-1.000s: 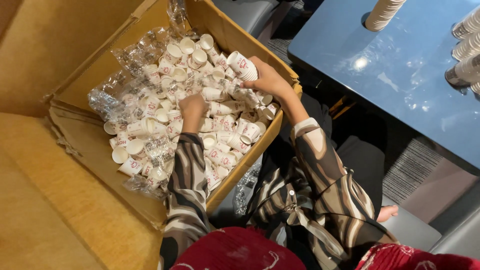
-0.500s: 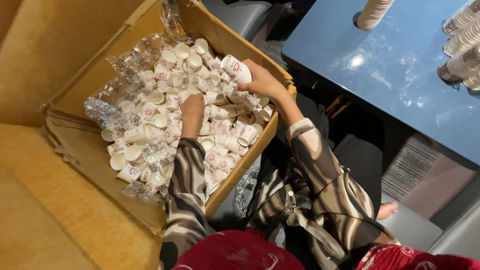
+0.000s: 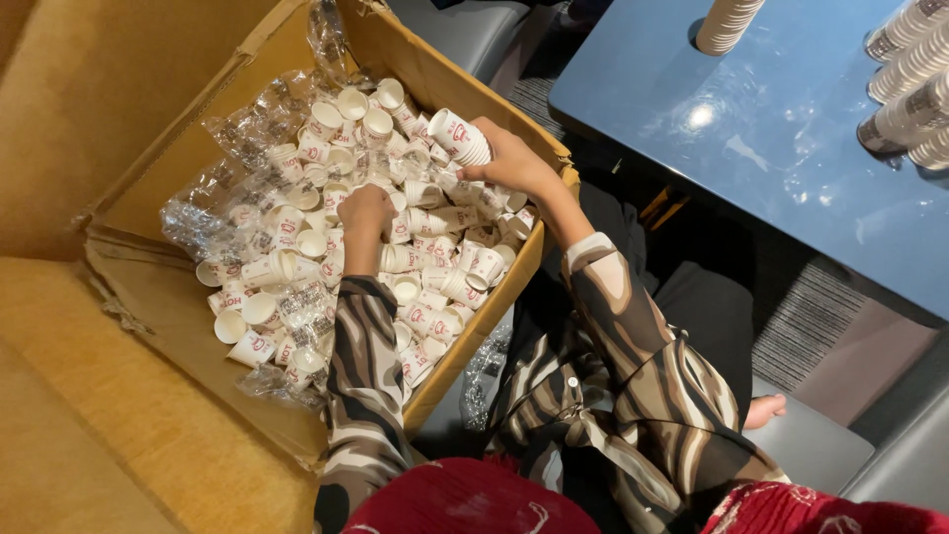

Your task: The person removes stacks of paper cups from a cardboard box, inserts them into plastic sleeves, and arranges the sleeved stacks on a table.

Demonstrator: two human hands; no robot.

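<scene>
Cardboard forms the large open brown box [image 3: 198, 129] in which both hands are occupied, its inside heaped with small white paper cups with red print [image 3: 297, 267] lying loose among torn clear plastic wrapping [image 3: 198, 222]. A short nested stack of the same white paper cups [image 3: 461, 135] is gripped by the right hand [image 3: 514, 163], the fingers closed around its lower end so that the stack is tilted, mouth pointing up and away from the palm, and held clear just above the heap. Directly below that hand, more loose cups are piled against the near wall of the box. The left hand [image 3: 366, 213] is pushed knuckles-up into the middle of the heap, its fingers curled downward among the cups; whether a cup is actually pinched there cannot be told, since the fingertips are buried. The two hands are kept near each other, with a few cups lying between them. Both forearms are covered by brown, black and cream patterned sleeves [image 3: 633, 336]. Beyond the right hand, past the box wall, a glossy blue table [image 3: 791, 148] is seen, and tall stacks of paper cups [image 3: 914, 69] are laid at its far edge. Tan upholstery [image 3: 89, 415] is spread beneath the box on the left hand's side.
</scene>
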